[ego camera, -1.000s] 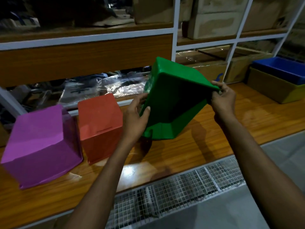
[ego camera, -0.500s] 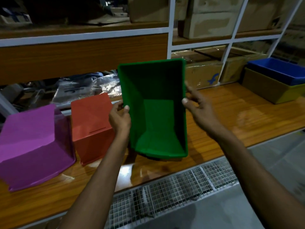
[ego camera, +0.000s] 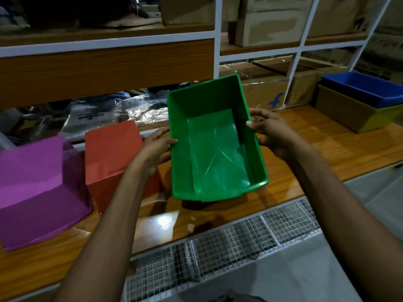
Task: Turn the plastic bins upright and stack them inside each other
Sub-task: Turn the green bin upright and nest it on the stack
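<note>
- Green bin (ego camera: 214, 144), mouth up, gripped by its 2 long rims: left hand (ego camera: 156, 149) and right hand (ego camera: 269, 132) both closed on it, just above the wooden bench (ego camera: 327, 144).
- Near end seemingly low, close to bench edge; could tip off toward the wire mesh (ego camera: 229, 247).
- Could knock the orange bin (ego camera: 115, 158) just beside; it and the purple bin (ego camera: 37, 184) not yet upright.

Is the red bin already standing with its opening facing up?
No. The red bin rests upside down on the wooden counter, its closed bottom on top.
</note>
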A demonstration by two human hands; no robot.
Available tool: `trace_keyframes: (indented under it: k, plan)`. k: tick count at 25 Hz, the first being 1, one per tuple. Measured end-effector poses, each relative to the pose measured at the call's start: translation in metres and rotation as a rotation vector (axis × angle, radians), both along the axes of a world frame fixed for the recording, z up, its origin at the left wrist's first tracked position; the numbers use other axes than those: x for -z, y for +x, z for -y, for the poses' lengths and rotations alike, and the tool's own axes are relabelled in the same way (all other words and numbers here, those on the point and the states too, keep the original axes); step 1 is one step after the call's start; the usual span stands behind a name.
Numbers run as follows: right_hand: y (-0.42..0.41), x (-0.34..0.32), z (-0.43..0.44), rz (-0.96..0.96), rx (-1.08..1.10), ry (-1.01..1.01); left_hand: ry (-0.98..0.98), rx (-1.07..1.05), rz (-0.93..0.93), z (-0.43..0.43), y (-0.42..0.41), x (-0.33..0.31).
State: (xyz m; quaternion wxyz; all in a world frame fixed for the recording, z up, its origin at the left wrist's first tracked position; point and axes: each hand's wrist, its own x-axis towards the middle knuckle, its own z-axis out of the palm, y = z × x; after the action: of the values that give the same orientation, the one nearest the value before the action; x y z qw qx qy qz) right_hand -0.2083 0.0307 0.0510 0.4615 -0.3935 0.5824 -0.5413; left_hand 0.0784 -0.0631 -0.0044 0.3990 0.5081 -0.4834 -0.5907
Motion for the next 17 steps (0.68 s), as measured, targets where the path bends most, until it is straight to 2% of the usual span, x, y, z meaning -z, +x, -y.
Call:
trace_keyframes:
  k: [4, 8, 12, 17]
  plan:
    - [-0.027, 0.0, 0.01, 0.095, -0.099, 0.275, 0.023, 0.063, 0.049, 0.0, -0.006, -0.018]
    - [-0.04, 0.006, -0.002, 0.137, -0.207, 0.353, 0.072, 0.085, 0.037, -0.003, -0.01, -0.02]
    - [-0.04, 0.018, -0.024, 0.102, -0.214, 0.314, 0.014, 0.043, 0.001, -0.014, -0.017, -0.017]
    - [-0.04, 0.036, -0.06, -0.017, -0.035, 0.102, -0.093, 0.254, -0.042, -0.033, -0.014, -0.003]
